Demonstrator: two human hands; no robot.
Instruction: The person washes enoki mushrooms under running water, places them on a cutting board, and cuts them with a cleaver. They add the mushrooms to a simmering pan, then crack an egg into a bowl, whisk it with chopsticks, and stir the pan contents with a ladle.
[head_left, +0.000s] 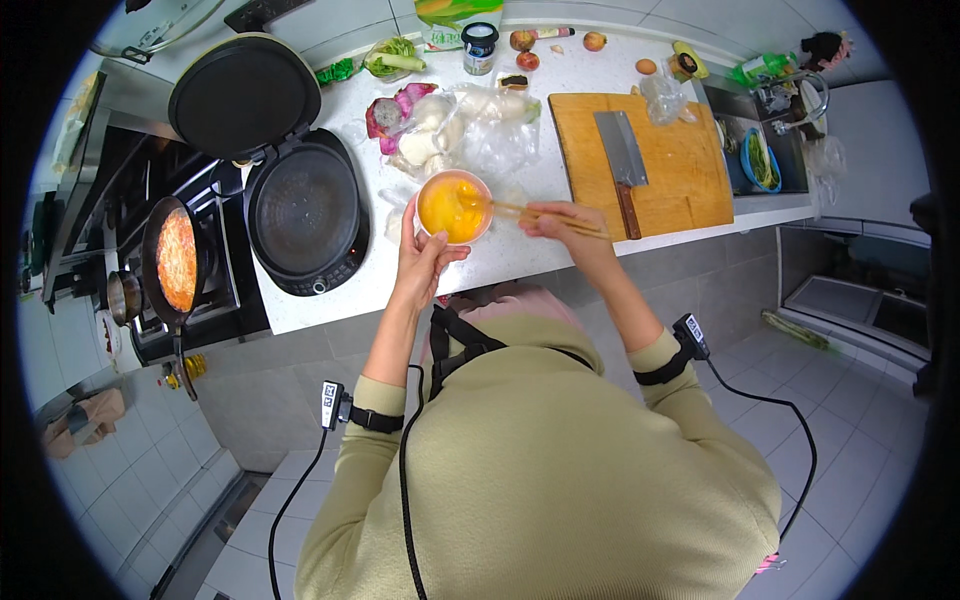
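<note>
My left hand (426, 259) holds a small bowl (489, 225) of yellow beaten egg (448, 208) by its side and rim, above the counter's front part. A pair of wooden chopsticks (574, 223) is gripped in my right hand (562, 225), their tips down in the egg. Just beyond the bowl lie plastic bags with white vegetables (431, 135) and a piece of pink dragon fruit (386, 116). To the right, a cleaver (622, 154) rests on a wooden cutting board (682, 161), its handle towards the counter's front edge.
An electric griddle (304, 210) stands open at the left. Beyond it a frying pan (177, 259) with reddish food sits on the gas stove (225, 262). A sink (795, 176) with a blue basket (757, 176) is at the right. Onions (528, 61), a jar (479, 51) and an egg (646, 67) stand along the back.
</note>
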